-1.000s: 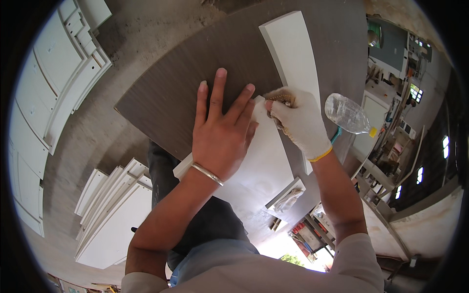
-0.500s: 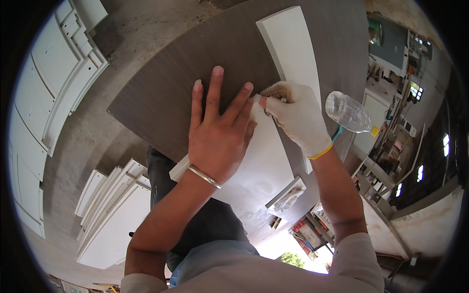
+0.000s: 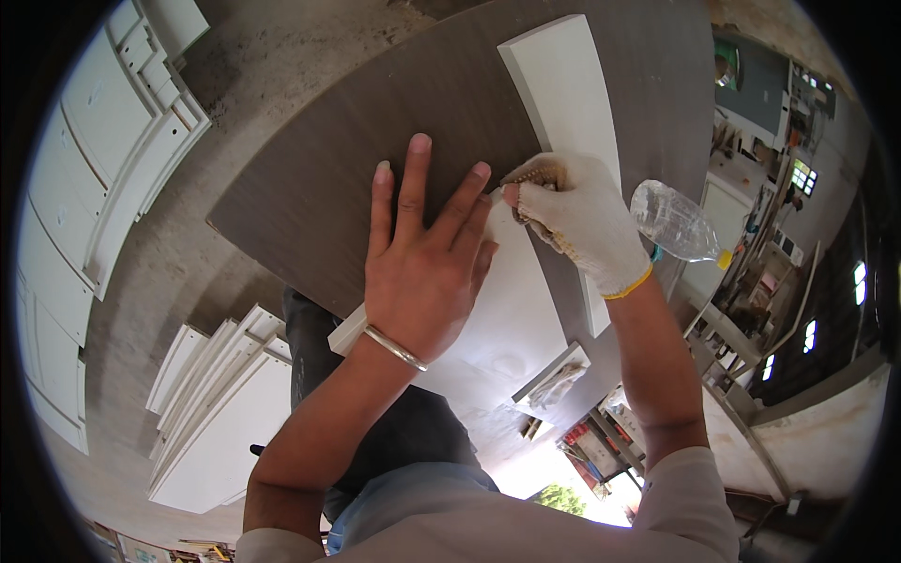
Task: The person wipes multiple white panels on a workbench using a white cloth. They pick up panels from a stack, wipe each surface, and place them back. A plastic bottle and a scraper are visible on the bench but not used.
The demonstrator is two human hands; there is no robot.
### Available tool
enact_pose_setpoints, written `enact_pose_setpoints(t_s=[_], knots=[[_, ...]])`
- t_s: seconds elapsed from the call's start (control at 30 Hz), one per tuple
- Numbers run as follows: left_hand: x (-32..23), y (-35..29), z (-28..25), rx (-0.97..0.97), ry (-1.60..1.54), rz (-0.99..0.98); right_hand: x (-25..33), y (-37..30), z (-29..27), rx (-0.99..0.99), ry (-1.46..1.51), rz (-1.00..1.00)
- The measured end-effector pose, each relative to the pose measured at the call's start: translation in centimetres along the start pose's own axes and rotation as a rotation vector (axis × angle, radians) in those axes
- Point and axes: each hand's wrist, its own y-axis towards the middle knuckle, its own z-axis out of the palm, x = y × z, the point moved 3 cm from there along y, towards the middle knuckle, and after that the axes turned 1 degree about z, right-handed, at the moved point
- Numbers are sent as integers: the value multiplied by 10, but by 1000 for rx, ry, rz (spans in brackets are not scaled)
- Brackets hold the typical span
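Observation:
My left hand [image 3: 422, 267], bare with a silver bangle at the wrist, lies open across a white board [image 3: 511, 314]. Its fingers are spread, and their tips reach past the board's far edge over the dark brown tabletop [image 3: 328, 159]. Beside it, at the board's far corner, my right hand [image 3: 577, 211] wears a white knit glove with a yellow cuff. The gloved fingers are curled in and the bare thumb tip presses against them; whatever is between them is hidden. Beyond and partly under the right hand lies a long white strip panel [image 3: 568, 89].
A clear plastic bottle [image 3: 674, 220] with a yellow cap lies right of the glove. A small white piece [image 3: 554, 375] is nearer me. Stacked white panels [image 3: 225, 422] stand at lower left, and more panels [image 3: 103, 141] at far left. Cluttered shelving [image 3: 751, 244] is at right.
My right hand has shifted slightly right, away from the left fingertips, and its fingers stay curled. The left hand keeps its place on the board.

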Motion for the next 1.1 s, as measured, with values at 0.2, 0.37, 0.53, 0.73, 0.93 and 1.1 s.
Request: enact_pose_setpoints(t_s=[0.2, 0.37, 0.53, 0.73, 0.93, 1.1], knots=[[-5, 10, -7, 86, -2, -24, -38, -21, 10, -178, 320, -18], [-5, 21, -8, 124, 50, 54, -69, -27, 28, -391, 501, -187], [0, 16, -7, 77, 110, 101, -84, -26, 43, -578, 570, -356], [-2, 15, -5, -46, 135, 109, -93, -26, 48, -652, 617, -463], [3, 44, -7, -254, 253, 20, -94, -28, 45, -592, 583, -515], [27, 47, -36, -398, 73, -105, -92, -27, 42, -578, 608, -514]])
